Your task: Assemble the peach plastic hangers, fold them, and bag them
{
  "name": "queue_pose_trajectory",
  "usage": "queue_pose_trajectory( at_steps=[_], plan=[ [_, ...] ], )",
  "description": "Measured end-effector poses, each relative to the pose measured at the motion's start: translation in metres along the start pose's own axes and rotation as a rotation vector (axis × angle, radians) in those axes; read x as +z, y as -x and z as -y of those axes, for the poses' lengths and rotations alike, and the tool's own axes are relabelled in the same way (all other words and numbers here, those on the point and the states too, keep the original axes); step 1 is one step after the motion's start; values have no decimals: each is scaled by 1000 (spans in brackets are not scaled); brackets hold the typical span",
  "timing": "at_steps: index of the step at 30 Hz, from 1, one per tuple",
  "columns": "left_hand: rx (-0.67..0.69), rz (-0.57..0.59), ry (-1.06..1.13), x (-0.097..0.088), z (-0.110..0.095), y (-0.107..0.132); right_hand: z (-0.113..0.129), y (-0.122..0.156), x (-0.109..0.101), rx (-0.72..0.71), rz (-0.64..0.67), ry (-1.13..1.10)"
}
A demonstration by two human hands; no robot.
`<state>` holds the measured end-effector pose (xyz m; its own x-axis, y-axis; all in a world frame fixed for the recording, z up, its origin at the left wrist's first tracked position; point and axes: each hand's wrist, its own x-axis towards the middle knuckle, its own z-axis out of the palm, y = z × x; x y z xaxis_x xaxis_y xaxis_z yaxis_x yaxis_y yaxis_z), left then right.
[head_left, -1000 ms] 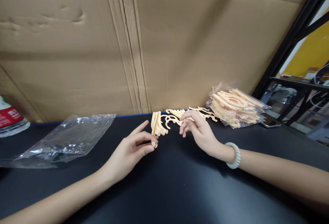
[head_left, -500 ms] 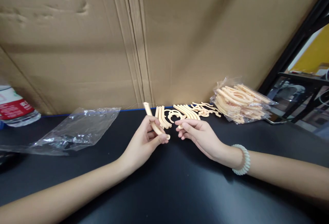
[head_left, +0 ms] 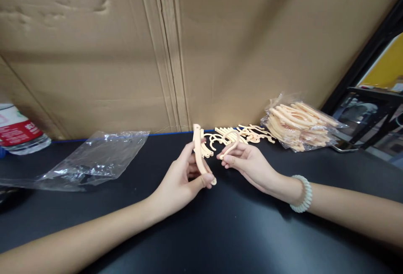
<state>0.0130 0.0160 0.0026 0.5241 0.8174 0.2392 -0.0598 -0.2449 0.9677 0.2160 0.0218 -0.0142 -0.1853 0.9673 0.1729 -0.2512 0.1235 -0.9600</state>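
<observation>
My left hand (head_left: pixel 185 175) is closed around a beige curved plastic arm (head_left: pixel 199 154), which stands nearly upright with its lower end by my thumb. Pinched in my right hand (head_left: pixel 252 167) is a beige hook-shaped piece (head_left: pixel 234 142), its curve rising above the fingers. The two pieces are apart. Behind my hands lie more beige parts in groups: curved arms (head_left: pixel 208 152) partly hidden by my left hand, hook pieces (head_left: pixel 213 142), a row of further arms (head_left: pixel 222 131), and small wavy pieces (head_left: pixel 252 133).
A clear bag full of beige parts (head_left: pixel 296 123) rests at the back right. On the left lie a crumpled clear plastic bag (head_left: pixel 103 160) and a large bottle with a red label (head_left: pixel 20 133). A cardboard wall (head_left: pixel 252 56) rises behind the black table (head_left: pixel 220 232).
My left hand has moved right, and its curved arm has turned more upright. In my right hand the hook-shaped piece has come into clear view above the fingers.
</observation>
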Motion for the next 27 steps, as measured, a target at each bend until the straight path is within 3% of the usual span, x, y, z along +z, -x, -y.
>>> queue_pose_trajectory(
  at_steps=[8,14,20,27],
  plan=[
    [-30,-120,-187,-6,3,-9,-1,-1,0,28,174,38],
    [-73,-104,-100,-3,3,-7,3,-3,0,65,280,107],
    [-80,-75,-61,-4,4,-5,7,-2,3,74,311,193],
    [-87,-93,-91,-4,5,-4,6,0,5,35,259,208]
  ],
)
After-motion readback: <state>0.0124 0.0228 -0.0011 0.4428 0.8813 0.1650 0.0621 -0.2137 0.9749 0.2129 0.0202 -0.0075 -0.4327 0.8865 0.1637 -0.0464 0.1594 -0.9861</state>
